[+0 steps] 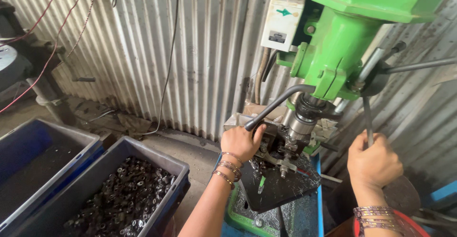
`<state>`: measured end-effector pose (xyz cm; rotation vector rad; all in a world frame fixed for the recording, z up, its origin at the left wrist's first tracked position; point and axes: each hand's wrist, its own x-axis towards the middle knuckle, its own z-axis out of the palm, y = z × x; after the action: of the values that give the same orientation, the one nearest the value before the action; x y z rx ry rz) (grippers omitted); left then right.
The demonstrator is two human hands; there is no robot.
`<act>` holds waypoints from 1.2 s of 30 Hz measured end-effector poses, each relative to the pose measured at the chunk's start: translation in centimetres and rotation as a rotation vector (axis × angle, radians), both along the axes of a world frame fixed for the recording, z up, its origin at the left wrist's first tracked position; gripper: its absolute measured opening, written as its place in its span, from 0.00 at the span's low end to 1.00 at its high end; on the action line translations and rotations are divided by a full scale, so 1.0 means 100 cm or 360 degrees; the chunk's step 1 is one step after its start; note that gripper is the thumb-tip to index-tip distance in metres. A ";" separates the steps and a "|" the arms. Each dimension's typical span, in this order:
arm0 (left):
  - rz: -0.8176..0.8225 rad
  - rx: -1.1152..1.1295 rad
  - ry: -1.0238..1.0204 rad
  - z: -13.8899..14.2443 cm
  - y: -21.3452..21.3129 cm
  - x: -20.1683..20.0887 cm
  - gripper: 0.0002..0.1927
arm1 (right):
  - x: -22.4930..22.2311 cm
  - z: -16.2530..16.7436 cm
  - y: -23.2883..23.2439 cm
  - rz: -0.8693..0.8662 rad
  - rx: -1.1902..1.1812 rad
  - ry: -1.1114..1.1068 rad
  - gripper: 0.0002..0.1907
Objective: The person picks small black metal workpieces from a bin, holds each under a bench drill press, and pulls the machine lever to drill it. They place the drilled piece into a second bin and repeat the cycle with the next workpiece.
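A green drill press (340,51) stands at the right, its spindle (301,123) lowered toward a metal fixture (278,146) on a dark work table (281,189) strewn with metal chips. My left hand (242,142) reaches into the fixture beside the spindle, under a curved dark hose (276,104); its fingertips are hidden, so what it grips cannot be seen. My right hand (373,163) is closed around the lower end of a grey feed-lever rod (367,115) at the machine's right side. Bangles circle both wrists.
A blue crate (164,163) filled with small dark metal rings sits at the lower left, with a second blue crate (28,137) beside it. Corrugated metal sheeting (166,51) forms the wall behind. A white switch box (283,23) is mounted on the machine. Red wires hang at the upper left.
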<state>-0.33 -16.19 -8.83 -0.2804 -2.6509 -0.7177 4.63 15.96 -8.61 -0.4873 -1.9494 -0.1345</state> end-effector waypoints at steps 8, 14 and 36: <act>0.0011 -0.0004 0.0044 0.002 0.004 -0.002 0.31 | -0.008 0.015 -0.005 0.0103 -0.0133 -0.0026 0.17; 0.0012 -0.0051 -0.0102 0.007 0.006 -0.009 0.35 | -0.019 0.026 -0.008 0.0220 -0.0198 0.0001 0.13; 0.0200 0.0952 0.0288 -0.008 0.039 0.150 0.24 | 0.196 0.176 -0.029 0.0167 -0.0290 -0.0608 0.18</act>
<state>14.68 -12.30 -9.61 -0.0091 -2.1401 -1.3191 24.27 13.06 9.02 -0.5037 -2.3708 0.0206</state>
